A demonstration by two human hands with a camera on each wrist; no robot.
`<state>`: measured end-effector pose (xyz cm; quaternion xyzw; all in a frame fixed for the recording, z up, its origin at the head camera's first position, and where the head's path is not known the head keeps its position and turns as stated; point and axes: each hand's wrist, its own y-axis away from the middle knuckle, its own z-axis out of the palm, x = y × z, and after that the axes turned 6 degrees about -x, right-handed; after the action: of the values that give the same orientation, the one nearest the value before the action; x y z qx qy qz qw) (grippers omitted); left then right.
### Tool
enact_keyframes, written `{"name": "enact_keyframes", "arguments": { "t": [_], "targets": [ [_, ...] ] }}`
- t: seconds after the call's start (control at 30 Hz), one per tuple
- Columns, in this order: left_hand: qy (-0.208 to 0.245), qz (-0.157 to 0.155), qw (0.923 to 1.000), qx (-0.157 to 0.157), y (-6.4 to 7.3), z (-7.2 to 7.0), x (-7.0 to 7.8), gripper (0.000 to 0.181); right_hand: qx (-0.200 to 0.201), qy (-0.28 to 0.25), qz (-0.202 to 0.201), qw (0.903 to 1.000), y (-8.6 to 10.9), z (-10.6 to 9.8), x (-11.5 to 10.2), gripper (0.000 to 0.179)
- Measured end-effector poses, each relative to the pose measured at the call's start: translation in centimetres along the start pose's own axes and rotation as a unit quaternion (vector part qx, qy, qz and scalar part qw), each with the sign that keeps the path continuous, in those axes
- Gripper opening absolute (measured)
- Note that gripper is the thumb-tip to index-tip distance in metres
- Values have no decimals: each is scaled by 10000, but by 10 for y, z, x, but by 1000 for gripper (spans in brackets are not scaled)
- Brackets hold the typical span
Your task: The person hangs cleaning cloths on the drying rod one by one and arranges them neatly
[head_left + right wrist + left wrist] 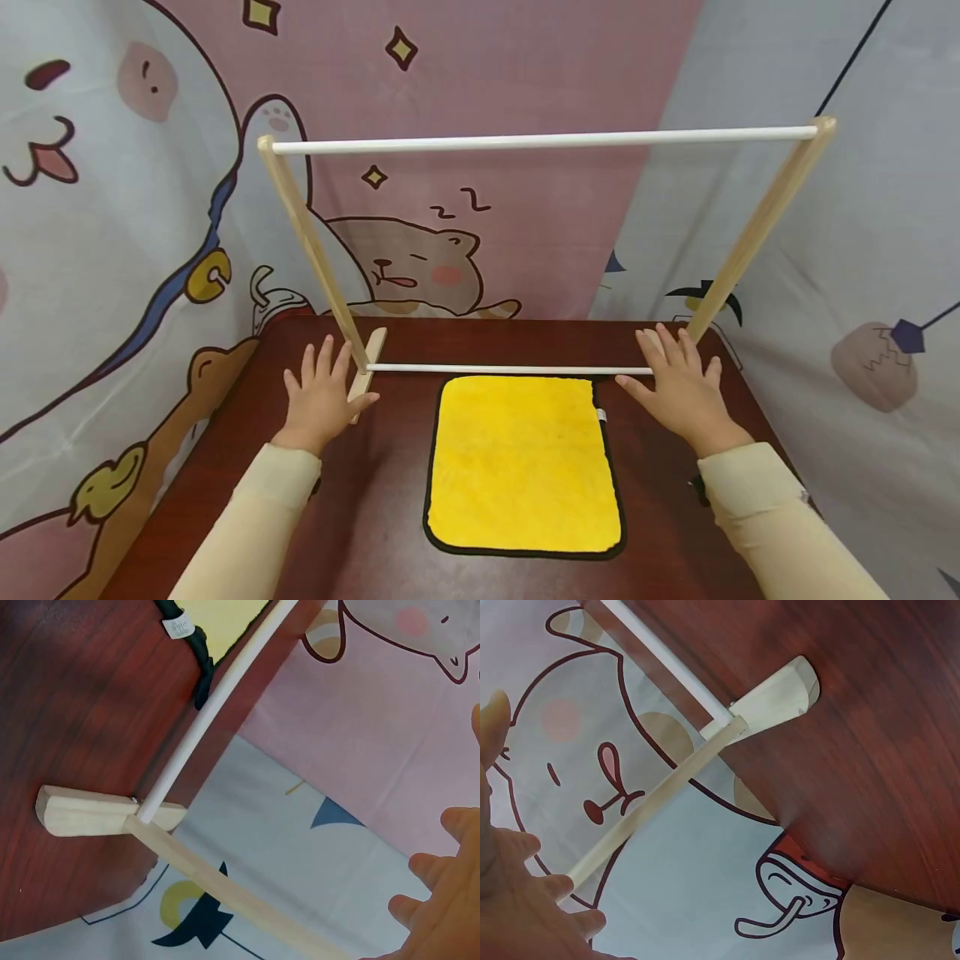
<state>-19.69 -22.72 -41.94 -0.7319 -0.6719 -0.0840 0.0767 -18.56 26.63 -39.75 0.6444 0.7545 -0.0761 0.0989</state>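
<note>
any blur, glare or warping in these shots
Head view: sharp, evenly lit, but the lens bends the rack outward; soft sheen on the table. Left wrist view: left hand blurred, close to the lens. Right wrist view: right hand likewise soft; rack foot sharp.

Open passage between rack's upper rod (pixel 543 140) and lower rod (pixel 510 368), above yellow cloth (pixel 521 462).

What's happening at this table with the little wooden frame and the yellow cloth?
A person sits at a dark wooden table with both hands spread flat and holding nothing. The left hand lies by the left foot of a wooden rack, the right hand by its right foot. A yellow cloth lies flat on the table between the hands, just in front of the rack's lower white rod. Nothing hangs on the top rod.
</note>
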Motion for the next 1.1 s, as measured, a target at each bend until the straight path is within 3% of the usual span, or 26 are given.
{"name": "enact_keyframes", "arguments": {
  "t": [0.4, 0.7, 0.87, 1.1],
  "targets": [
    [381, -280, 9984, 294, -26, -16, -10, 93, 24, 92, -114, 9999, -12, 14, -3, 85],
    [808, -451, 9952, 330, -44, -34, -9, 92, -8, 165, -191, 9997, -18, 29, -3, 83],
    [1235, -596, 9893, 490, -53, -43, -6, 89, -113, 221, -232, 9994, -21, 37, -4, 79],
    [1859, -863, 9777, 465, -62, -53, -1, 88, -231, -32, -289, 9993, -21, 54, -6, 75]
  ]
}}
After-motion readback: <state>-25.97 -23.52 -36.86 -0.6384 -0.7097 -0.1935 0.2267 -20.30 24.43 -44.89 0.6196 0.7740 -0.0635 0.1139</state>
